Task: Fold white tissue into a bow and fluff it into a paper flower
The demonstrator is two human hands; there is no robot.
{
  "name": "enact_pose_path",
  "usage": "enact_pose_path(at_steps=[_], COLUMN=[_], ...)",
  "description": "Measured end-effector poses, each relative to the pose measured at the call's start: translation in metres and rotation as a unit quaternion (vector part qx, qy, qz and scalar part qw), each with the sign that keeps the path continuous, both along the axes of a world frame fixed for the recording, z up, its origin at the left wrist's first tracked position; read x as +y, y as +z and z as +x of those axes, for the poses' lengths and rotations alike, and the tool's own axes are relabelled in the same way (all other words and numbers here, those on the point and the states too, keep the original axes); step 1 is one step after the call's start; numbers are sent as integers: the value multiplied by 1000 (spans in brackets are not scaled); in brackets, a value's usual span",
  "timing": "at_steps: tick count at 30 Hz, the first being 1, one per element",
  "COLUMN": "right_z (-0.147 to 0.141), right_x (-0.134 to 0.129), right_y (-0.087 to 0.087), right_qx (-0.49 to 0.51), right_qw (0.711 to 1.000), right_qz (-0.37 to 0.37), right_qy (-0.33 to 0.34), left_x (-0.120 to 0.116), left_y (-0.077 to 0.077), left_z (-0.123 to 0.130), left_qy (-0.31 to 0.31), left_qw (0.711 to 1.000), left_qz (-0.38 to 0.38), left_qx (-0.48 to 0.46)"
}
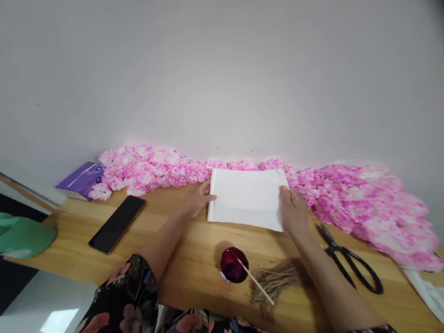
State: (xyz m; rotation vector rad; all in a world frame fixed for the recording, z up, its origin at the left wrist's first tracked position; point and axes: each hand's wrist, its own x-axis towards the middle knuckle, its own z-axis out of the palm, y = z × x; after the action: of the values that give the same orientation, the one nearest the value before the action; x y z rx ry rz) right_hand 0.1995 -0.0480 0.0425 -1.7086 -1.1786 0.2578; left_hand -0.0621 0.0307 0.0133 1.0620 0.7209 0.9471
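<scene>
Between both hands I hold a white folded sheet (247, 197), raised and tilted above the table; it looks like paper or thin cloth. My left hand (200, 198) is closed on its left edge, thumb in front and fingers partly behind. At the right edge, my right hand (292, 207) grips it, thumb on the front face. Below the sheet stands a small cup of dark red liquid (232, 267), a thin wooden stick (259, 288) leaning out of it. A bundle of brown strands (277, 282), like twine or thin stems, lies beside the cup.
Pink and white artificial-looking flowers (142, 167) line the wall along the back of the wooden table (192, 290). Black-handled scissors (348, 261) lie at right, near white material (440, 298). A phone (117, 223), a purple packet (82, 179) and a green object (21, 234) are at left.
</scene>
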Motion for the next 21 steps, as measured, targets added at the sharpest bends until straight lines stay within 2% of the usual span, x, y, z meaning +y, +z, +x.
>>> enact_pose_path(at_steps=[6, 11, 14, 18, 21], right_z=[5, -2, 0, 14, 28], right_x=[0, -1, -4, -13, -21], right_y=[2, 1, 2, 4, 0], right_qx=[-17, -39, -56, -92, -109], right_qw=[1000, 999, 997, 994, 991], right_qz=[-15, -25, -33, -51, -71], right_qy=[-11, 26, 39, 12, -6], left_x=[10, 1, -6, -5, 1], left_y=[6, 8, 5, 4, 3], left_z=[-16, 5, 12, -1, -20], left_qy=[-25, 11, 27, 51, 39], left_qw=[998, 995, 997, 998, 996], left_qz=[-35, -70, -74, -19, 41], left_qx=[-36, -71, -28, 44, 66])
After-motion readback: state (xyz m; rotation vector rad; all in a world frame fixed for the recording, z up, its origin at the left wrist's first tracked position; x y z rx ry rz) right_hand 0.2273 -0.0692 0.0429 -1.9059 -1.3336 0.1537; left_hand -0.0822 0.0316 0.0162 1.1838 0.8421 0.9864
